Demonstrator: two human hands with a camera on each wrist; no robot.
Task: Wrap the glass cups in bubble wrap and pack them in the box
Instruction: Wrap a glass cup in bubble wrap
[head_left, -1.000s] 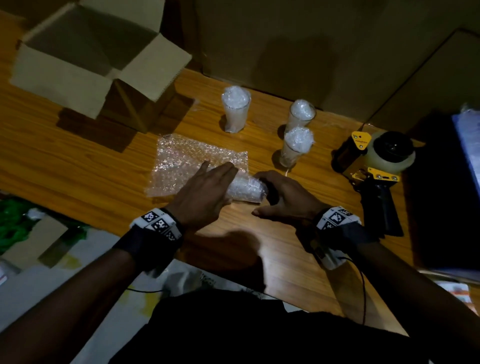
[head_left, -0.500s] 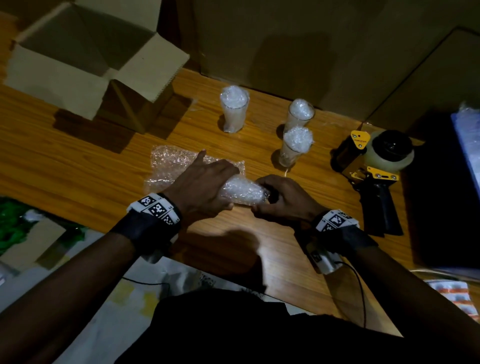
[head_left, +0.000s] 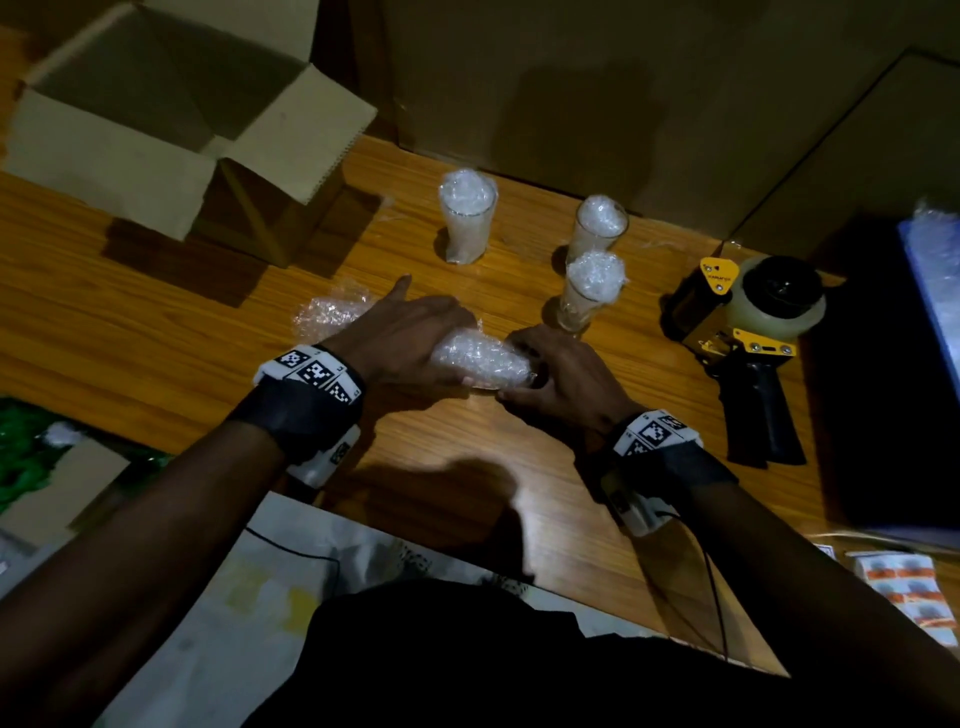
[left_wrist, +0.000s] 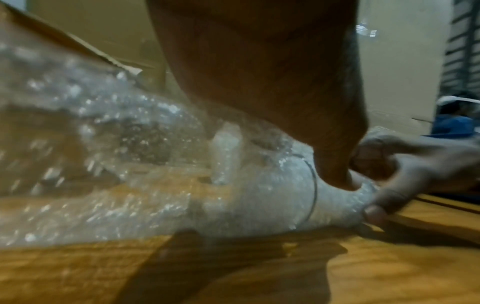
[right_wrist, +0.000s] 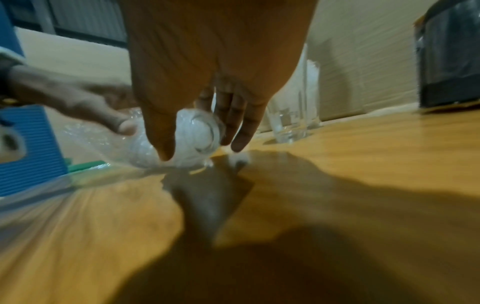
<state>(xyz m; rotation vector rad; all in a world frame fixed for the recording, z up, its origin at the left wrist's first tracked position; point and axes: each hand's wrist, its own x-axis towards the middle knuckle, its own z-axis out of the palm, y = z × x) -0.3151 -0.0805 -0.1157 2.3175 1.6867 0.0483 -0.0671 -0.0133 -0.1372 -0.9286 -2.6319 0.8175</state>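
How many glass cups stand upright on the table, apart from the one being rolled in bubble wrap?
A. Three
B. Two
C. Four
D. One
A: the head view shows three upright cups stuffed with bubble wrap, one nearer the cardboard box, a far one and a near one beside the tape dispenser, while both hands work the lying wrapped cup.
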